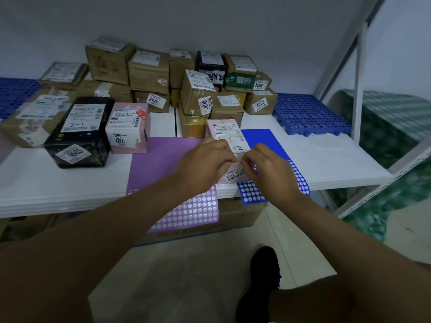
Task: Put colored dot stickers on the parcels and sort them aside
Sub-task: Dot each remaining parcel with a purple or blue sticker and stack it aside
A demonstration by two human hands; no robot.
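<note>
A small pink parcel [227,134] with a white shipping label lies on the white shelf [326,164] between a purple sticker sheet [168,159] and a blue sticker sheet [263,141]. My left hand [205,164] grips the parcel's near left side. My right hand [268,171] pinches at the label's near edge, fingertips touching those of the left hand; what is between them is hidden. Both sheets hang over the shelf's front edge and show rows of empty dot holes.
Several cardboard parcels [149,71] are stacked at the back. A black box [79,134] and a pink box [128,129] stand at the left. A blue perforated pallet [310,115] lies at the right, beside the shelf's upright post [359,89]. My shoe [263,271] is on the floor.
</note>
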